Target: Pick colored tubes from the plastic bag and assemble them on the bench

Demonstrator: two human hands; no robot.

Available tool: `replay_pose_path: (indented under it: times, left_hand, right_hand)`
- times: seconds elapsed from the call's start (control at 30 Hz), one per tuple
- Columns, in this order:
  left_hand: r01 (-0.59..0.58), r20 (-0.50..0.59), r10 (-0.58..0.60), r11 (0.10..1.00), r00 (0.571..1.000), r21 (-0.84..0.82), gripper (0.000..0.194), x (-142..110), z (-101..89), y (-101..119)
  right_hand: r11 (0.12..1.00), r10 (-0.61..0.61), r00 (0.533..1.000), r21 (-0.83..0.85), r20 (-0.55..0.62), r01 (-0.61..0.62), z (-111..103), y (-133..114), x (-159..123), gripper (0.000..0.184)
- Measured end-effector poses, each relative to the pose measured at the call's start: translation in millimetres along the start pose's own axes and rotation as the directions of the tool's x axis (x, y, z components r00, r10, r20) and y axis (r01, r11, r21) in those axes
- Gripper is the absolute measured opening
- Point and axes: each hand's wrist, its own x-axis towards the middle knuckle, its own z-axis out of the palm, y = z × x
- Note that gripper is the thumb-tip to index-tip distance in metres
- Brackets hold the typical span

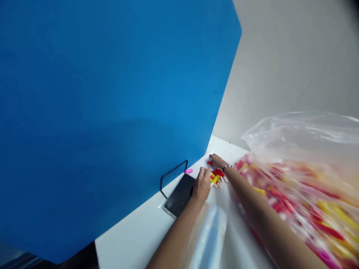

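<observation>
Close to the middle of the white table, my left hand [202, 185] has its fingers curled beside a small pile of red-and-white and yellow-and-white marker-like tubes [216, 179]. Whatever lies between those fingertips is too small to make out. My right hand [218, 161], a beaded bracelet on its wrist, reaches further toward the corner with bent, closed fingers. A red tube [209, 163] lies right by its fingertips; whether the hand grips it is unclear. To the left of my left hand rests a dark flat device [180, 195] in a clear case, like a phone or small tablet.
A large clear plastic bag [303, 194] full of red, yellow and pink pieces fills the right side. A tall blue panel [117, 112] borders the table [131, 239], with a black wire handle [174, 169] and a pink tube [189, 171] at its foot. Clear plastic sheeting [210, 235] lies between my forearms.
</observation>
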Motion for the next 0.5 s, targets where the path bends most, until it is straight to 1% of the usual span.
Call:
replay_pose_path:
  times: [0.07, 0.1, 0.13, 0.17, 0.2, 0.23, 0.27, 0.3, 0.33, 0.37, 0.4, 0.43, 0.47, 0.5]
  left_hand:
    - [-0.070, -0.024, 0.069, 0.994, 0.997, -0.079, 0.030, 1.3, -10.3, 6.1]
    - [-0.077, -0.068, 0.069, 0.989, 0.995, -0.129, 0.028, 3.4, -16.8, 10.6]
    - [-0.060, -0.129, 0.036, 0.980, 0.991, -0.188, 0.026, 6.3, -24.0, 16.2]
    - [-0.021, -0.196, -0.032, 0.966, 0.980, -0.259, 0.024, 9.8, -31.4, 23.0]
    - [0.031, -0.258, -0.128, 0.937, 0.958, -0.349, 0.023, 13.5, -38.8, 31.2]
    - [0.087, -0.297, -0.244, 0.885, 0.923, -0.457, 0.021, 16.8, -45.8, 40.9]
    - [0.135, -0.305, -0.370, 0.801, 0.878, -0.583, 0.019, 19.2, -52.2, 52.1]
    - [0.166, -0.278, -0.489, 0.685, 0.827, -0.710, 0.018, 20.0, -57.5, 64.8]
    - [0.182, -0.222, -0.589, 0.548, 0.777, -0.817, 0.017, 18.5, -61.4, 78.5]
    - [0.185, -0.150, -0.656, 0.413, 0.740, -0.892, 0.015, 14.2, -63.4, 92.9]
    - [0.183, -0.082, -0.688, 0.303, 0.721, -0.935, 0.015, 7.1, -63.2, 107.0]
    - [0.182, -0.032, -0.694, 0.232, 0.719, -0.956, 0.018, -2.8, -60.7, 120.0]
    - [0.182, 0.000, -0.679, 0.196, 0.734, -0.964, 0.022, -15.0, -55.9, 131.0]
    - [0.182, 0.015, -0.661, 0.185, 0.750, -0.966, 0.027, -28.6, -49.1, 139.3]
  right_hand:
    - [0.998, 0.065, 0.997, -0.007, -0.034, -0.065, -9.8, -2.5, -10.2, 0.031]
    - [0.995, 0.102, 0.994, -0.013, -0.047, -0.103, -14.1, -3.3, -15.2, 0.030]
    - [0.990, 0.139, 0.989, -0.017, -0.057, -0.140, -17.7, -3.9, -21.1, 0.030]
    - [0.985, 0.172, 0.984, -0.021, -0.053, -0.173, -20.5, -4.4, -28.5, 0.028]
    - [0.979, 0.200, 0.979, -0.026, -0.032, -0.201, -22.2, -5.0, -38.3, 0.026]
    - [0.975, 0.221, 0.975, -0.030, 0.003, -0.221, -22.7, -6.0, -51.1, 0.024]
    - [0.971, 0.236, 0.971, -0.035, 0.044, -0.235, -22.2, -7.5, -67.1, 0.023]
    - [0.968, 0.248, 0.965, -0.040, 0.079, -0.246, -20.6, -9.7, -86.2, 0.022]
    - [0.965, 0.262, 0.959, -0.046, 0.103, -0.259, -18.3, -12.5, -107.7, 0.024]
    - [0.961, 0.275, 0.954, -0.052, 0.114, -0.271, -15.5, -15.7, -130.5, 0.028]
    - [0.958, 0.286, 0.951, -0.056, 0.115, -0.282, -12.4, -19.1, -153.2, 0.033]
    - [0.956, 0.292, 0.949, -0.056, 0.118, -0.287, -9.6, -22.1, -174.4, 0.036]
    - [0.962, 0.273, 0.954, -0.047, 0.127, -0.269, -7.3, -24.4, -192.5, 0.037]
    - [0.972, 0.233, 0.962, -0.029, 0.141, -0.231, -5.8, -25.9, -206.9, 0.037]
